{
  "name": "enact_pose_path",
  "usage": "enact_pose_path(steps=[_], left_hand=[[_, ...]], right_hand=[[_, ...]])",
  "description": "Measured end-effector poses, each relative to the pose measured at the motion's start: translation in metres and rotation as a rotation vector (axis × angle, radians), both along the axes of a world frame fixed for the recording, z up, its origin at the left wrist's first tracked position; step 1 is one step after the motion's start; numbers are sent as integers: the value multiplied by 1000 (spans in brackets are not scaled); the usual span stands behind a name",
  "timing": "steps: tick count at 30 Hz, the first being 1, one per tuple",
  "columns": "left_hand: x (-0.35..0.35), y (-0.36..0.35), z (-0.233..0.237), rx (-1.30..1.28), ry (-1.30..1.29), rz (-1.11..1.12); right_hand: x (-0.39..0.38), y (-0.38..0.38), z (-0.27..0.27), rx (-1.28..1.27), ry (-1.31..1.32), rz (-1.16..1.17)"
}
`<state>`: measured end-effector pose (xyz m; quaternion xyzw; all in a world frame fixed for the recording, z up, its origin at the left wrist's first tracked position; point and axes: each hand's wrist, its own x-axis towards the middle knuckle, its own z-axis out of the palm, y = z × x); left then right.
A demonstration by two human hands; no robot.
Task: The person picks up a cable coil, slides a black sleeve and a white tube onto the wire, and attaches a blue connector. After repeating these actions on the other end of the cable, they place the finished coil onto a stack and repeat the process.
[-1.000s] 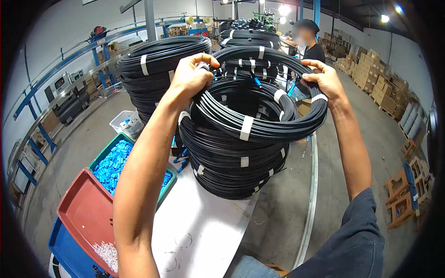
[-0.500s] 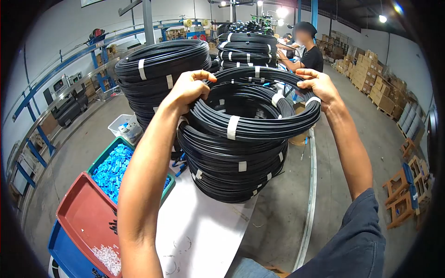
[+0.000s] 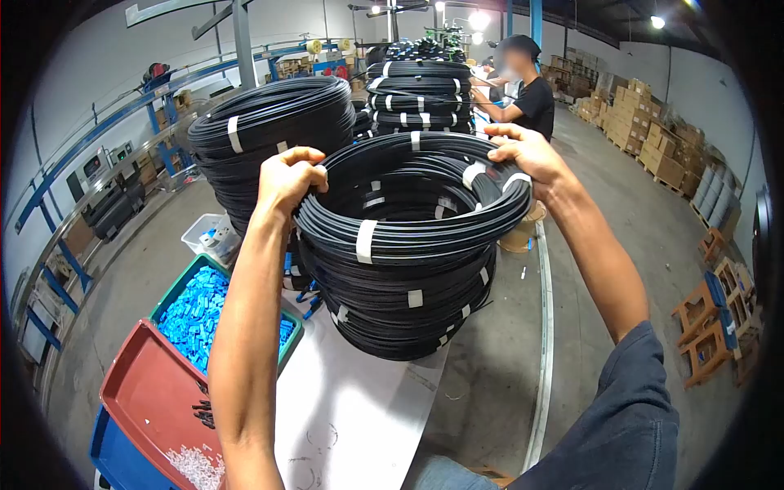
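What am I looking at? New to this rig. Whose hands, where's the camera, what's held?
No machine: one camera worn on a person's head looks forward and down at their own bare hands. The left hand and right hand grip opposite sides of a coil of black cable bound with white tape, on or just above a stack of like coils on a white table. Beside it stand a green bin of blue parts and a red tray. Another person works farther back.

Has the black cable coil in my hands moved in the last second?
Yes. The cable coil, held by the left hand and right hand, has tilted down and now lies almost flat on the stack of coils beneath.
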<state>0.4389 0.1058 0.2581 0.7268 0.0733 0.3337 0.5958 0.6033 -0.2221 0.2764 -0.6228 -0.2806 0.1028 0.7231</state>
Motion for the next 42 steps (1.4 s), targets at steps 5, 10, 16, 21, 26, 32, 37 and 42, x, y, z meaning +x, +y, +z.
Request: enact_pose_path(steps=[5, 10, 16, 21, 26, 32, 37, 42], left_hand=[[-10, -7, 3, -20, -58, 84], [-22, -4, 4, -46, -44, 75], [-20, -2, -5, -61, -68, 91], [-47, -31, -21, -326, -220, -64], [-46, -33, -28, -182, -164, 3], [-39, -18, -36, -248, -82, -78], [-59, -44, -40, -350, -472, -44], [-60, -72, -59, -174, -552, 27]], right_hand=[[6, 0, -2, -12, 101, 39], [-13, 6, -1, -51, 99, 63], [-4, 10, -4, -232, -42, 21], [-7, 18, -3, -364, -182, -86], [-16, 18, -3, -220, -15, -44], [6, 15, -19, -24, 60, 59], [4, 5, -31, 328, 118, 196], [-39, 18, -44, 459, 18, 104]])
